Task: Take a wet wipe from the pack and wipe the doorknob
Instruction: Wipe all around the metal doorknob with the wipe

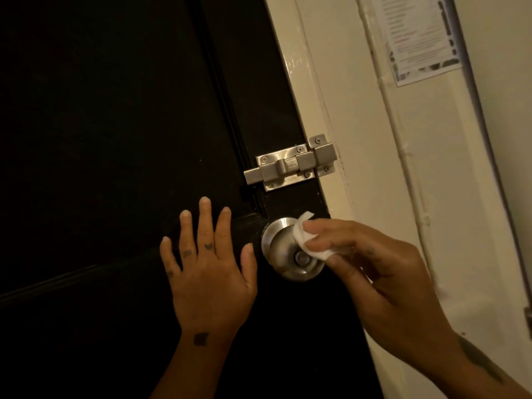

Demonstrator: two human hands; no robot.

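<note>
Presently, item by item.

Fingers (322,226), right hand (383,272): pinched round a folded wet wipe (302,240), thumb beneath and fingertips on top, pressing it to the upper right face of the doorknob (290,251). Judged purpose: a folded pad gives a firm edge for rubbing a curved surface.

Wet wipe: white, soft, crumpled into a small wad; one corner sticks up above the knob.

Doorknob: round, brushed silver metal, smooth and domed, small lock button at centre, set near the right edge of the door (115,139).

Left hand (207,269): nothing held, fingers spread flat on the door panel just left of the knob, thumb close beside it. Likely steadying the door against the rubbing pressure.

Door: black, matt, with raised panel mouldings.

Slide bolt (290,164): satin steel, rectangular, screwed on above the knob, bridging door and frame (331,110).

Frame: cream gloss paint. Printed notice (417,36) on it, far right, illegible.

Wipe pack: not in view.
</note>
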